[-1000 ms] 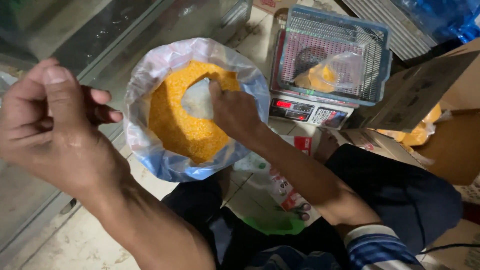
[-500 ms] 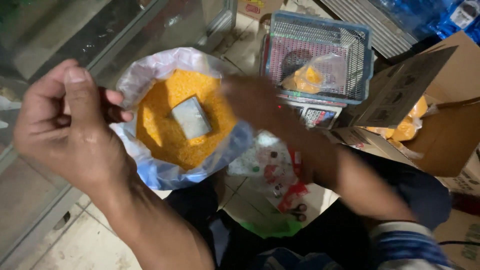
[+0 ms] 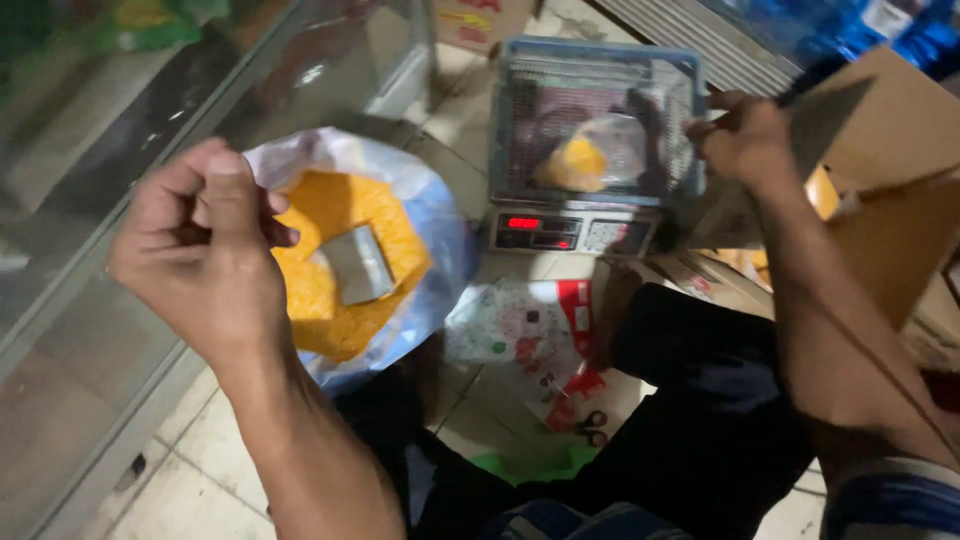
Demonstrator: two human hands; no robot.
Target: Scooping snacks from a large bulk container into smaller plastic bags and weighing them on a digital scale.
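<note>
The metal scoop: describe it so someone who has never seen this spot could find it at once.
Start at the big clear plastic sack standing open on the tiled floor, left of the weighing scale. It is full of orange-yellow grain. The metal scoop lies on top of that grain, just right of the left hand: the only flat, grey, boxy thing there.

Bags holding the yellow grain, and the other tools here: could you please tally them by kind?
Bags of yellow grain: 2 (large bag, small bag)
Metal scoop: 1
Basket: 1
Scale: 1
Total: 5
</note>
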